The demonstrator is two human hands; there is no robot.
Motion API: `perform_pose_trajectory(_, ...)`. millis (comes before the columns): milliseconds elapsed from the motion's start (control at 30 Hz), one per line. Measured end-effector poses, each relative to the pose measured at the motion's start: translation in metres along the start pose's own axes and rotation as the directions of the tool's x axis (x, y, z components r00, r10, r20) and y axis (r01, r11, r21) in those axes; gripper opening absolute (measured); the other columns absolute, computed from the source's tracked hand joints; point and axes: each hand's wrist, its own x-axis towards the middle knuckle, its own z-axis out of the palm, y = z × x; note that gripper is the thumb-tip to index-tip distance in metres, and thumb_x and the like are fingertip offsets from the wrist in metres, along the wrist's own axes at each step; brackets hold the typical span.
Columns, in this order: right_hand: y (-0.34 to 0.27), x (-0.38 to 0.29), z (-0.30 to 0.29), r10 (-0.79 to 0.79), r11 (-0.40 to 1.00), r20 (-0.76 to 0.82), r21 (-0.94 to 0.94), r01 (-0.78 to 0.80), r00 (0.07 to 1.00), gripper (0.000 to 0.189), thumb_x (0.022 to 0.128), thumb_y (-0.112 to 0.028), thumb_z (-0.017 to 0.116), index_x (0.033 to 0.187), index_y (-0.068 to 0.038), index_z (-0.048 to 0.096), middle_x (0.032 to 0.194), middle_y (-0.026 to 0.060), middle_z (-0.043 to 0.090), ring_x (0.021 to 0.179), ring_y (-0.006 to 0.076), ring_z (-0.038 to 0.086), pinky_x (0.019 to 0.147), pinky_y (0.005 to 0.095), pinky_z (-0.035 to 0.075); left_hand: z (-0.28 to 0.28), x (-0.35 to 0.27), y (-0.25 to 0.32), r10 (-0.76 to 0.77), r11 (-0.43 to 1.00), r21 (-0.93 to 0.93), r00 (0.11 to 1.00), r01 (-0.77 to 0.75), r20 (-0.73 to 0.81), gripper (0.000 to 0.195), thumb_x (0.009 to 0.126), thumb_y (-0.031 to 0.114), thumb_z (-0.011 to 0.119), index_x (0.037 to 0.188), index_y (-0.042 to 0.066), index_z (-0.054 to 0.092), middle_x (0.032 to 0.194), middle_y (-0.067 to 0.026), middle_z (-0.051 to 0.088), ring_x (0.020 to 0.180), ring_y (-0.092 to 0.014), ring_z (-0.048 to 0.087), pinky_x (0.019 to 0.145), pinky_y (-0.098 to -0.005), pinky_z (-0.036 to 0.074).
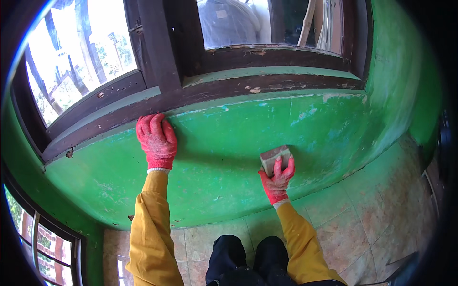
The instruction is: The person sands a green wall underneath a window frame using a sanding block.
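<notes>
My right hand [278, 178], in a dusty red work glove, grips a sanding block [275, 159] and holds it against the green painted wall [222, 153]. The block has a brownish top edge and a grey side; its underside is hidden. Higher up and to the left, my left hand [156, 141], gloved the same way, rests with bent fingers on the sill edge below the dark wooden window frame [214, 91]. Nothing shows in that hand. Around the block the wall's paint is scuffed, with pale and bluish patches, most of all along the top and right.
Glass panes [82, 53] sit in the frame above, whose brown paint is chipped. Dusty floor tiles [343, 228] meet the wall's foot, beside my knees [229, 257]. A second window [53, 243] stands at the lower left. Dark objects [400, 268] lie at the lower right.
</notes>
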Motion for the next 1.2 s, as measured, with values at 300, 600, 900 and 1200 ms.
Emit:
perform_pose_trajectory(300,-0.077,0.260,-0.016,0.074,0.994,-0.054,-0.079,-0.079,0.996,0.090,0.070,-0.033,0.087,0.148,-0.016,0.045,0.148,0.0277,0.033,0.129,0.0467,0.041,0.105,0.0531,0.039,-0.004,0.004,-0.007,-0.014,0.999,-0.032,1.000,0.015,0.016,0.023,0.082,0.009,0.065,0.105,0.007,0.062,0.105,-0.0125,0.061,0.104,-0.036,0.056,0.103,-0.0535,0.042)
perform_pose_trajectory(600,-0.016,-0.014,0.008,0.124,0.989,0.003,0.079,-0.124,0.992,0.101,0.062,-0.022,0.090,0.149,-0.013,0.040,0.153,0.0277,0.021,0.137,0.0485,0.033,0.108,0.0548,0.038,-0.007,0.007,0.003,-0.032,0.997,-0.070,0.999,0.034,0.024,0.022,0.082,0.007,0.063,0.104,0.007,0.062,0.103,-0.0128,0.062,0.104,-0.035,0.057,0.105,-0.0524,0.042)
perform_pose_trajectory(900,-0.091,0.240,-0.015,0.079,0.993,-0.069,-0.087,-0.085,0.994,0.094,0.068,-0.022,0.087,0.150,-0.013,0.042,0.150,0.0281,0.029,0.135,0.0483,0.036,0.108,0.0520,0.041,-0.011,0.005,-0.008,-0.006,0.998,-0.063,1.000,0.008,0.030,0.022,0.082,0.008,0.063,0.104,0.006,0.062,0.103,-0.0126,0.062,0.103,-0.034,0.058,0.104,-0.0526,0.042)
perform_pose_trajectory(1200,-0.037,-0.052,0.012,-0.046,0.995,0.088,0.088,0.039,0.995,0.096,0.064,-0.030,0.090,0.146,-0.013,0.044,0.151,0.0303,0.024,0.134,0.0510,0.033,0.106,0.0568,0.038,-0.003,0.010,0.003,-0.003,0.998,-0.069,1.000,0.003,0.010,0.024,0.082,0.007,0.062,0.105,0.006,0.061,0.103,-0.0139,0.061,0.102,-0.036,0.057,0.104,-0.0543,0.042)
